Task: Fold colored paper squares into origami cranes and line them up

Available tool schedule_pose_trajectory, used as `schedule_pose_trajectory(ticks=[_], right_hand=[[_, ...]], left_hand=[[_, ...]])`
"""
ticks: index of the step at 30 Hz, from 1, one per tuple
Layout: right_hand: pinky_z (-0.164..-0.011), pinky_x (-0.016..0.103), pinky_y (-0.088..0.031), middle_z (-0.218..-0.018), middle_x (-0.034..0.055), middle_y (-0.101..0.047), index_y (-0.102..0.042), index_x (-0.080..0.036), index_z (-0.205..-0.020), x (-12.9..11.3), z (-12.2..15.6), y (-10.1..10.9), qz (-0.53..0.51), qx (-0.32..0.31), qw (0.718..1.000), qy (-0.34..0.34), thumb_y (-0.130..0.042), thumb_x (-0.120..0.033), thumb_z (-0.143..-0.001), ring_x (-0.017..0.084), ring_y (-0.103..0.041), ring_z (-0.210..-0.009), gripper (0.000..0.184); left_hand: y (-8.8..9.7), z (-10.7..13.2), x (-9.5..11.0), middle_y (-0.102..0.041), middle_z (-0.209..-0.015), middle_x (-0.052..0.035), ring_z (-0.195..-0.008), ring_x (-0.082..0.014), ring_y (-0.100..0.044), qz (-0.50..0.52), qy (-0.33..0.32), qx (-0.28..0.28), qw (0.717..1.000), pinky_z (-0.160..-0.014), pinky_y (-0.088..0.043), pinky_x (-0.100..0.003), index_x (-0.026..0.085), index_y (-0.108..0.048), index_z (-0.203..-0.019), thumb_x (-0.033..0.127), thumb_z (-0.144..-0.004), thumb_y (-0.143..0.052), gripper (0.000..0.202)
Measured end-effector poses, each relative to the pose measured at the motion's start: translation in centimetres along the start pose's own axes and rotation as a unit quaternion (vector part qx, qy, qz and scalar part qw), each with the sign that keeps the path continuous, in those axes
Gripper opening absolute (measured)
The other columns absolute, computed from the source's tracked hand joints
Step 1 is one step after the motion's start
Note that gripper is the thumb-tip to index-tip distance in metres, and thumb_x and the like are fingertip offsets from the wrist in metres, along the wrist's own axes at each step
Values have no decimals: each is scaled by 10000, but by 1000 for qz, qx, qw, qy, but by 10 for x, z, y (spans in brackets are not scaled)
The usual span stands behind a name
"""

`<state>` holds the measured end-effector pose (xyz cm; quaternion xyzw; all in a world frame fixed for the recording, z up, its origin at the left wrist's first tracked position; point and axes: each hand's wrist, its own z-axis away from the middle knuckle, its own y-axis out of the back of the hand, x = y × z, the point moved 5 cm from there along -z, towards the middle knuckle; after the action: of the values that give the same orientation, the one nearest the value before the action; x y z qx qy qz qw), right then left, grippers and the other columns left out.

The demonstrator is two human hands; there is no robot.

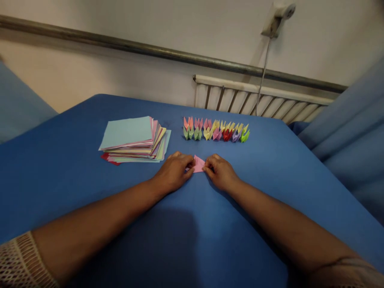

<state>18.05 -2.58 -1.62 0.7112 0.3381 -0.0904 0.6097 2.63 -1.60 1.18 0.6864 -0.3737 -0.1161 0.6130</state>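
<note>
Two hands, your left hand (175, 171) and your right hand (221, 172), come together at the middle of a blue desk (255, 244), gripping opposite sides of a small pink folded paper (198, 164). Your left thumb and fingers are pinched on its left end; your right fingers are curled and pinched on its right end. Both backs of the hands face up, and your forearms slant inward from the near left and near right.

Just beyond your left hand, on the far left, is a stack of coloured papers (129, 134), its near right corner close to your knuckles. Two rows of small folded paper figures (216, 134) stand beyond the pink paper, near the desk's far edge. Blue surface stretches from your right hand to the sloping right edge, and between your forearms toward the near side. A radiator (228, 98) lies past the far edge.
</note>
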Motion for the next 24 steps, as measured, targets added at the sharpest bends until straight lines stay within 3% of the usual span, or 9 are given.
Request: schedule_pose_trajectory(ticks=[4,9,13,17,24], right_hand=[[-757,287,-427,-877,38,-587,-605,-188,-862,-3,2,3,25,-2,999,25,-522,-159,-883,157,-546,-819,91],[-817,318,-430,-1041,72,-626,-647,-208,-1055,-19,14,7,124,-54,983,121,-463,-113,-902,199,-547,-951,257],[-788,358,-435,-1063,103,-639,-653,-188,-1079,-28,20,9,198,-89,966,139,-435,-153,-927,235,-553,-922,268],[-804,354,-432,-1049,118,-645,-651,-168,-1084,-32,24,9,205,-108,962,141,-435,-139,-920,233,-562,-920,273],[-813,390,-422,-1193,131,-595,-553,-196,-1283,-36,29,9,217,-95,962,138,-415,-194,-940,267,-541,-989,370]], left_hand=[[0,0,6,-658,-967,-52,-962,-205,-541,-34,-72,-17,997,-867,-409,-370,209,-670,-983,194,-879,-514,188],[1,5,12,-661,-1142,-42,-1043,-209,-547,-67,-127,-57,988,-938,-385,-385,223,-672,-1082,191,-890,-508,255],[6,9,18,-656,-1186,-66,-1066,-225,-558,-100,-138,-82,982,-936,-384,-386,198,-659,-1125,211,-886,-512,282],[10,13,22,-667,-1181,-71,-1050,-229,-575,-119,-144,-93,978,-924,-385,-387,192,-666,-1109,235,-897,-493,277],[8,16,24,-635,-1214,-78,-1051,-237,-574,-129,-132,-93,978,-902,-405,-381,183,-607,-1215,252,-906,-474,343]])
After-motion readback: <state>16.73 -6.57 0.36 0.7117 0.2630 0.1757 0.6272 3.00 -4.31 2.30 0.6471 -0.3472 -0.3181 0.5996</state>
